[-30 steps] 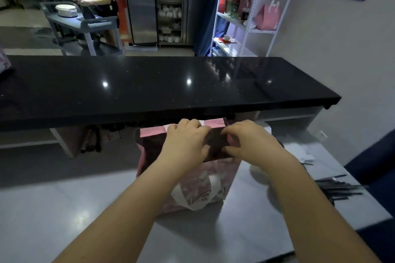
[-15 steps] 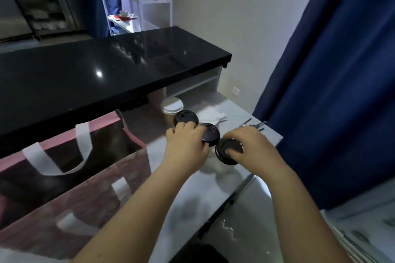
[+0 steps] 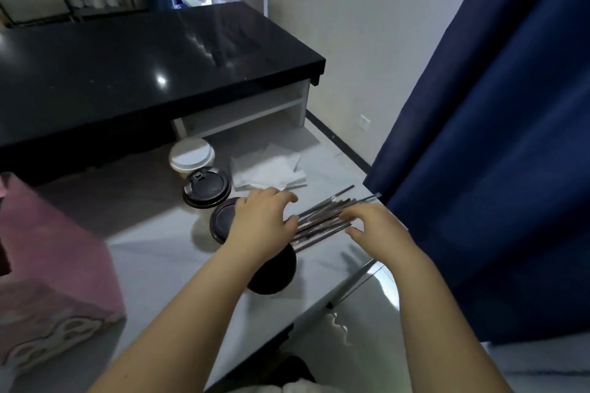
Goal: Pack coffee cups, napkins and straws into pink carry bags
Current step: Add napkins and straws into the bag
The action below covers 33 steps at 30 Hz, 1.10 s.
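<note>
The straws (image 3: 322, 221), a loose bundle of dark thin sticks, lie flat on the grey table (image 3: 153, 252) close to its right edge, their far ends pointing at the corner by the blue curtain (image 3: 498, 143). The right hand (image 3: 375, 226) lies over the middle of the bundle, its fingers (image 3: 351, 213) laid on the straws and its thumb spread apart below them; it is not closed round them. The left hand (image 3: 261, 223) hovers at the bundle's near ends with its fingers loosely spread, gripping nothing, the thumb just beside the straw tips.

Partly under the left hand stands a black-lidded cup (image 3: 222, 220), and a second dark cup (image 3: 276, 274) shows below the wrist. Behind these stand another black-lidded cup (image 3: 207, 187) and a white-lidded cup (image 3: 191, 155), touching each other. The lids' moulded marks are too small to read. The napkins (image 3: 268, 169), a white stack, lie just right of those cups, near the left fingertips.

The pink carry bag (image 3: 48, 265) stands at the far left, well apart from the cups; its white pattern is too blurred to read. Bare tabletop lies between the bag and the cups. The table's right edge runs diagonally under the right forearm. A black counter (image 3: 143, 73) overhangs the table's far side
</note>
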### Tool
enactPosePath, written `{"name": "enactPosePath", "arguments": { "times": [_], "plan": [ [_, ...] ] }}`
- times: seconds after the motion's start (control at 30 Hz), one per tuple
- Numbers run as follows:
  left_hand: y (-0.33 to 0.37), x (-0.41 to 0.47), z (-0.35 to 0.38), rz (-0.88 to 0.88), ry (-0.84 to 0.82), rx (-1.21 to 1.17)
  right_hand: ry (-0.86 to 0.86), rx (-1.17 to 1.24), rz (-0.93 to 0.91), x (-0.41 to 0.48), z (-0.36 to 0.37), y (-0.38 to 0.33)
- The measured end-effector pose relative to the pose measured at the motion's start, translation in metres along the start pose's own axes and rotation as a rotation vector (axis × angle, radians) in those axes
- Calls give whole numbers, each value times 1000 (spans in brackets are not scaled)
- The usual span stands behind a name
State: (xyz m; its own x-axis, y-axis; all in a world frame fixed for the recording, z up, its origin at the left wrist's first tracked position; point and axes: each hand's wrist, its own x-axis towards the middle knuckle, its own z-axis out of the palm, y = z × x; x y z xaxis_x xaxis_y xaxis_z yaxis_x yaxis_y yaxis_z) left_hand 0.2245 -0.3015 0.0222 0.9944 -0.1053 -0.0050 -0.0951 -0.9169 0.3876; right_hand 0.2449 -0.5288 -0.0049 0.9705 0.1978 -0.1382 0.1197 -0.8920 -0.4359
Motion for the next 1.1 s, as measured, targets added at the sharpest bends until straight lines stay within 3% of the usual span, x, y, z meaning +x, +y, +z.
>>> {"name": "enactPosePath", "arguments": {
  "times": [0.2,0.33,0.57,0.8,1.0,1.1],
  "plan": [
    [17,42,15,-56,-60,63,-41,-11,93,56,5,52],
    [25,62,20,-86,-65,97,18,-48,96,85,15,66],
    [28,82,29,-106,-104,115,-24,-112,46,112,16,88],
    [15,89,21,-155,-53,110,-17,191,80,115,-7,103],
    [14,93,16,-179,-31,68,-179,-16,-41,138,0,71],
    [14,91,15,-182,-24,58,-260,35,-25,143,0,65]
  ]
}}
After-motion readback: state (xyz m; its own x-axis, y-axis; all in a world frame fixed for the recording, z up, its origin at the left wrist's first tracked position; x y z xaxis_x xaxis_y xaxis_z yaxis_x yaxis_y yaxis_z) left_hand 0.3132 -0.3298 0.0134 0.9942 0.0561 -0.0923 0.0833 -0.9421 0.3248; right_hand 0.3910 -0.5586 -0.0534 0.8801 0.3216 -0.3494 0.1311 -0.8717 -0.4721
